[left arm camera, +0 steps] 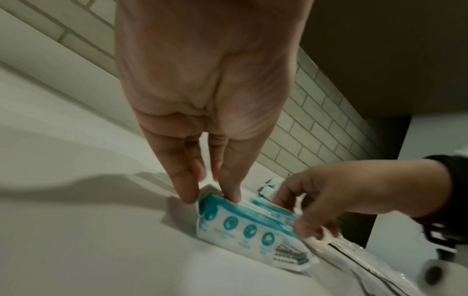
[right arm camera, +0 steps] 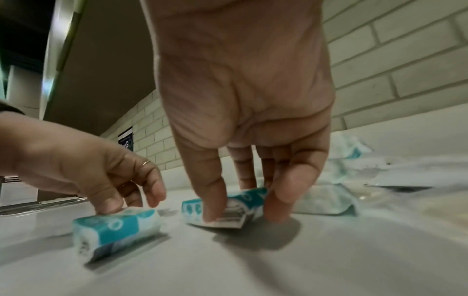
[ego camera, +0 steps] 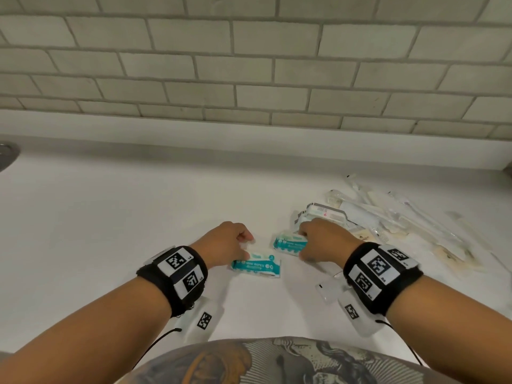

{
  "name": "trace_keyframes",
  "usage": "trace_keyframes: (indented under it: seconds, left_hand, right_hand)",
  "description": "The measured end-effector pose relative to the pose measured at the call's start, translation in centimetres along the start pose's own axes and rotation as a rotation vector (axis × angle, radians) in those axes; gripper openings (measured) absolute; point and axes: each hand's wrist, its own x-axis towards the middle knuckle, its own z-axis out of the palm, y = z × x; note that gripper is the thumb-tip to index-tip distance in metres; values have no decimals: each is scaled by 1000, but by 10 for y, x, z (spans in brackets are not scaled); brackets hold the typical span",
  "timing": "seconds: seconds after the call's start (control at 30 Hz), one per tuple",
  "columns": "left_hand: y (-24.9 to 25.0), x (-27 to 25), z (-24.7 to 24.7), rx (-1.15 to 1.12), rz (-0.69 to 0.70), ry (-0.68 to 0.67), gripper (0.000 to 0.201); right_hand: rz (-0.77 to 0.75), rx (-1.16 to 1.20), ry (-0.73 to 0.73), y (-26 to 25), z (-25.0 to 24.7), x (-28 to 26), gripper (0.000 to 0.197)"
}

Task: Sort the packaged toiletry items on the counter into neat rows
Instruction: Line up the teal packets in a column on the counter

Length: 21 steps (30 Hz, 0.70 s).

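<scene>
From the head view, your left hand [ego camera: 231, 242] rests its fingertips on the near wipes pack [ego camera: 256, 265], which lies flat on the white desk [ego camera: 110, 217]. Your right hand [ego camera: 322, 241] pinches the second wipes pack [ego camera: 288, 242] just beyond it, and the unsorted pile [ego camera: 388, 217] of wrapped toothbrushes and sachets sits close behind that hand. A small clear packet [ego camera: 329, 291] lies under your right wrist.

From the left wrist view, your left hand [left arm camera: 202, 120] has straight fingers, tips touching the corner of the near pack [left arm camera: 243, 226]; it presses rather than grips, so the slick wrapper could slide or twist out of line if you push sideways.

From the right wrist view, your right hand [right arm camera: 243, 120] has thumb and fingers curled over the second pack [right arm camera: 222, 208], which looks lifted at one end. The picture is blurred. Set down in haste, it could land crooked beside the near pack [right arm camera: 113, 230], or your wrist could drag the loose pile behind.
</scene>
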Motion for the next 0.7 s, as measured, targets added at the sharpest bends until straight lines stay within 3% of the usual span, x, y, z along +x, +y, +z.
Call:
trace_keyframes:
  seconds: [0.1,0.23,0.33,0.4,0.5,0.53,0.6,0.7]
  left_hand:
    - [3,-2,5,-44,-40,40,54]
    - [9,-4,5,-39,-64,40,53]
    - [9,-4,4,-45,-51,9,41]
    - [10,-3,5,-59,-39,-3,33]
    - [14,-2,5,-86,-53,-3,26]
    - [14,-2,5,-106,-65,-12,24]
    - [14,-1,6,-138,-92,-43,21]
    - [11,-1,7,-167,-127,-66,18]
  right_hand:
    - [-49,133,10,-18,9,10,39]
    - [-99,239,5,-22,-2,5,44]
    - [-32,310,266,2,-28,-3,33]
    - [27,197,423,21,-38,-3,41]
    - [75,-24,298,37,-33,4,73]
    - [68,-66,244,40,-27,8,75]
    - [45,-125,259,42,-21,13,61]
    - [6,-158,454,36,-29,15,33]
